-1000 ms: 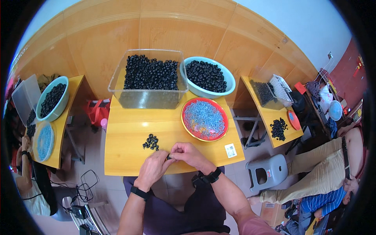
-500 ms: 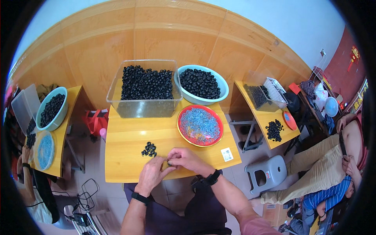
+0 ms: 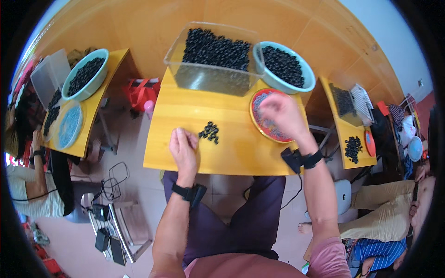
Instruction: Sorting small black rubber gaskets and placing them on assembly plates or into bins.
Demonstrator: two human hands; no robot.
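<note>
"Right hand (image 3: 282, 113)?"
"Blurred above the red plate (image 3: 254, 116) and its blue bits (image 3: 263, 97); grip unclear. Pinch lightly."
"Left hand (image 3: 184, 146)?"
"Curled; can't tell if holding. Best kept steady. Black beads (image 3: 210, 132) lie just right of it on the desk (image 3: 222, 160)."

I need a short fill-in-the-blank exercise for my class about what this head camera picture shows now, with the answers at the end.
1. The right hand is over a round dish coloured mainly ____.
2. The small pile of loose pieces on the table lies nearer the ____ hand.
3. For the wearer, the teal basin stands to the ____ of the clear bin.

Missing words: red; left; right.
</note>
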